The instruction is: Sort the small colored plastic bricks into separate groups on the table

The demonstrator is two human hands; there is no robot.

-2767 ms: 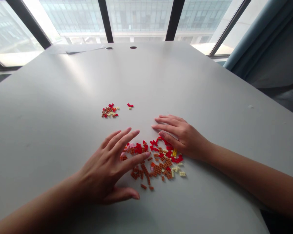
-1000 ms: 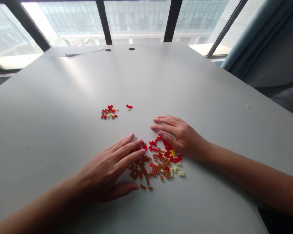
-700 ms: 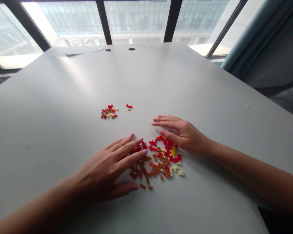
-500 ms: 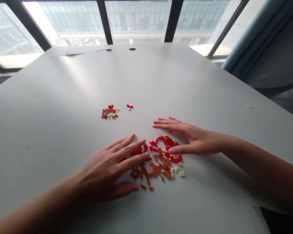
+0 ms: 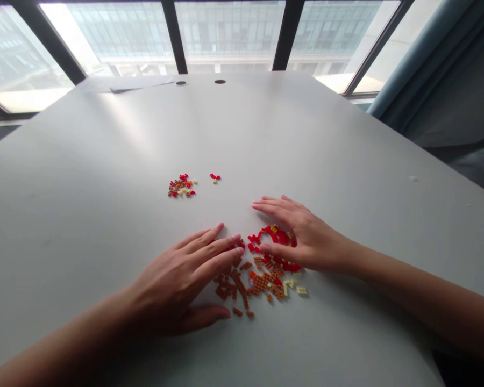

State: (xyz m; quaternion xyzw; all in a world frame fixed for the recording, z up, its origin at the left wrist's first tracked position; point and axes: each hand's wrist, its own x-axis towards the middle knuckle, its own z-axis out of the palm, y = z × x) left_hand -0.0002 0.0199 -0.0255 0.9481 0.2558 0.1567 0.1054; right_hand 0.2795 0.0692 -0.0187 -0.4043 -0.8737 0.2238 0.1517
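Observation:
Small building bricks lie in a loose pile between my two hands on the white table. Brown bricks take up the near and middle part of the pile. Red bricks lie on its far side, and a few cream bricks at its near right. My left hand rests with fingers stretched out, its fingertips over the pile's left edge and hiding some red pieces. Over the right side, my right hand has its fingers extended and its thumb apart, crossing the red pieces. Neither hand grips anything.
Farther off on the white table is a smaller heap of mixed bricks, with a few red and cream pieces beside it. Paper sheets and round cable holes are at the far edge, before the windows.
My right hand has shifted slightly toward me, and its thumb has moved left across the red bricks. My left hand and the bricks look almost the same.

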